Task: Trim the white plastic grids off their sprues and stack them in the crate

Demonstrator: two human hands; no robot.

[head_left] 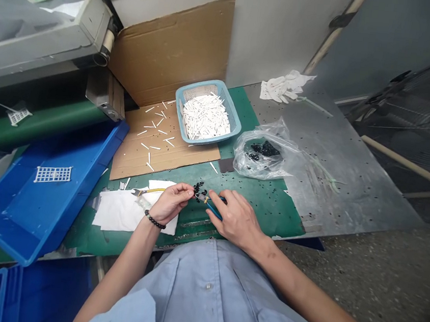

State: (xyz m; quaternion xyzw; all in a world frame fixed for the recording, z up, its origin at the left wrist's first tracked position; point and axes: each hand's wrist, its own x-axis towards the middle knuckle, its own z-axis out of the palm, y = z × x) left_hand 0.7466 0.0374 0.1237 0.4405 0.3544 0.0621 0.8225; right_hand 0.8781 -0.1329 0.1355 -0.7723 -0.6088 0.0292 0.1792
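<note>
My left hand (pixel 171 202) pinches a small black plastic part (pixel 198 190) above the green mat (pixel 272 203). My right hand (pixel 234 217) is closed round a pair of blue-handled cutters (pixel 213 209), whose tip meets the black part. A second tool with yellow handles (pixel 149 192) lies on white paper (pixel 117 211) just left of my left hand. A bead bracelet is on my left wrist.
A light-blue basket (pixel 228 106) of white sticks stands behind, with loose sticks on cardboard (pixel 138 155). A clear bag of black parts (pixel 264 153) lies to the right. A blue tray (pixel 38 199) with a white grid sits at left. White gloves (pixel 284 86) lie at the back.
</note>
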